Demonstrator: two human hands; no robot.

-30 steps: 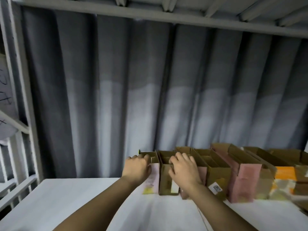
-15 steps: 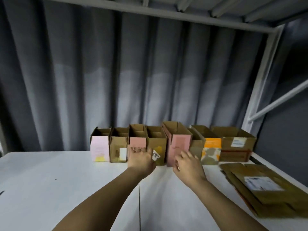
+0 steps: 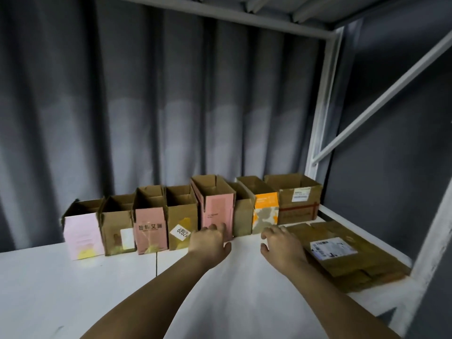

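Note:
A row of several open cardboard boxes stands along the back of a white shelf point(image 3: 73, 289). From the left come a pale pink box point(image 3: 82, 234), a brown box point(image 3: 117, 226), a pink box with printed characters point(image 3: 150, 227) and a brown box with a white sticker point(image 3: 182, 222). A taller pink box point(image 3: 217, 211) stands in the middle. My left hand point(image 3: 210, 242) hovers in front of that tall pink box with fingers relaxed, holding nothing. My right hand point(image 3: 281, 244) is spread over the left edge of a stack of flattened cardboard point(image 3: 342, 255).
Further right in the row are a plain brown box point(image 3: 243, 216), an orange-patterned box point(image 3: 266, 212) and a wide taped box point(image 3: 299, 203). A grey curtain point(image 3: 171, 106) hangs behind. A white upright post point(image 3: 320, 113) and the shelf's right edge bound the space.
Both hands left the boxes at the left end and moved right along the row. The view swung right, bringing the flattened cardboard stack and the frame post into sight.

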